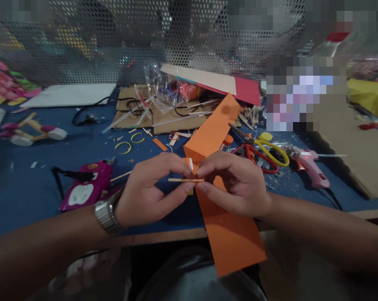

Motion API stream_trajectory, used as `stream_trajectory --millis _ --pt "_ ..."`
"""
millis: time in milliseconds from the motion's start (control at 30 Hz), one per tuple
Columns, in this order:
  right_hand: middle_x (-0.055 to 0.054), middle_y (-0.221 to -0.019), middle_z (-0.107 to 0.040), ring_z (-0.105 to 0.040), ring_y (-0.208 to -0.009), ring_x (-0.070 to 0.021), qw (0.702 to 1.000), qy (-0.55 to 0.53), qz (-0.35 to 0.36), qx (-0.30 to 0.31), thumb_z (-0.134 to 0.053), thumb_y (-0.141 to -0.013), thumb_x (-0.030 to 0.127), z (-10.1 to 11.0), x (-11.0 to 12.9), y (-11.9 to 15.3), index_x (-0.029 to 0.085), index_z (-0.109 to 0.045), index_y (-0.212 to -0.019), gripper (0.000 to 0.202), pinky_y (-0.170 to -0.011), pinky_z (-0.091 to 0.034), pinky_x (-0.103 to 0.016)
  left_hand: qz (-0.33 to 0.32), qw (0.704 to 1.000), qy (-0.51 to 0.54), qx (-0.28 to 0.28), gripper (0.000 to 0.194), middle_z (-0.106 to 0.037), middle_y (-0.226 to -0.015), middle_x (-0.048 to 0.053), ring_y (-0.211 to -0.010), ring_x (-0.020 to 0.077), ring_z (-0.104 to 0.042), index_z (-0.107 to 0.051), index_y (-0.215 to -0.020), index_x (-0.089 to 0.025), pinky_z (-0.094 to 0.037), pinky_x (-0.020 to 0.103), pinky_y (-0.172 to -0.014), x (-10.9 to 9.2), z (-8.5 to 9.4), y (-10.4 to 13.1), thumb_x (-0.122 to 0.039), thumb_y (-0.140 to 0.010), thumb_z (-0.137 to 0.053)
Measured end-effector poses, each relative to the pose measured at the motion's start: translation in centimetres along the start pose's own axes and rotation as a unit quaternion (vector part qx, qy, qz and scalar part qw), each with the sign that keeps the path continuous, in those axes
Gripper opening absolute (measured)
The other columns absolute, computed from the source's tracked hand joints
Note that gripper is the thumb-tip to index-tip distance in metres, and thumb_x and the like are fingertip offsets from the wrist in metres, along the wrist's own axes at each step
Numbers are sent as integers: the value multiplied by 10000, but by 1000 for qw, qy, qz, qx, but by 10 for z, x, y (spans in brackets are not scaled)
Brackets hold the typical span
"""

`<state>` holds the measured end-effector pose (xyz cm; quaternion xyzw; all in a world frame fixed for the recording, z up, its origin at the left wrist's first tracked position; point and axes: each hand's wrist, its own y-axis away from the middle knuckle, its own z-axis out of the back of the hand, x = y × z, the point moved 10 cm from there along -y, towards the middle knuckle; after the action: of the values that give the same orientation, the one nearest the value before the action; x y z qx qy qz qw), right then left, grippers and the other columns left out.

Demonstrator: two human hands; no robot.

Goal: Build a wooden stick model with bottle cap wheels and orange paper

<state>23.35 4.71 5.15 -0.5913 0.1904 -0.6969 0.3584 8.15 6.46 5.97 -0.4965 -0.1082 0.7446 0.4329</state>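
My left hand (154, 190), with a metal watch on its wrist, is closed in a pinch at a thin wooden stick (176, 180). Facing it, my right hand (239, 184) pinches the stick's other end, fingertips almost touching those of the left. A small curled orange-and-white paper piece (188, 161) shows at the left fingertips; how it joins the stick is hidden. Beneath the hands, a long folded orange paper strip (234, 238) runs from the tabletop over the front edge. A bit of yellow (190, 191) peeks out below the fingers.
Right of the hands lie red-and-yellow-handled scissors (270, 154) and a pink glue gun (312, 167). A purple packet (86, 186) and a small wheeled stick frame (34, 130) are on the left. Cardboard (166, 119), plastic wrap and paper scraps cover the back, before a perforated metal screen (138, 42).
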Motion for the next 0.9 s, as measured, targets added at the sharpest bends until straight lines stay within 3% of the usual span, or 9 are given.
stream_trajectory --millis 433,667,900 --pt "-77 -1033 -825 -747 -733 -134 1000 -8 19 -7 -825 -974 101 -1 3 0 204 -760 -1140 206 -655 -651 -262 -3 1000 16 -5 127 -834 -966 49 -876 228 -789 -748 -1092 -286 -648 413 -808 0 0 1 -181 -1026 -776" --pt "-70 -1018 -826 -745 -720 -132 1000 -6 18 -5 -818 -982 110 0 3 -1 207 -755 -1135 192 -654 -644 -262 -15 999 29 -2 169 -828 -981 37 -898 201 -786 -750 -1102 -264 -651 377 -827 -1 0 0 -134 -1004 -794" --pt "-63 -1007 -836 -749 -722 -131 1000 -9 15 -7 -815 -989 134 -1 3 -2 215 -762 -1127 169 -633 -640 -252 21 998 56 -3 144 -833 -976 46 -880 217 -801 -755 -1066 -268 -670 387 -816 5 0 2 -150 -994 -794"
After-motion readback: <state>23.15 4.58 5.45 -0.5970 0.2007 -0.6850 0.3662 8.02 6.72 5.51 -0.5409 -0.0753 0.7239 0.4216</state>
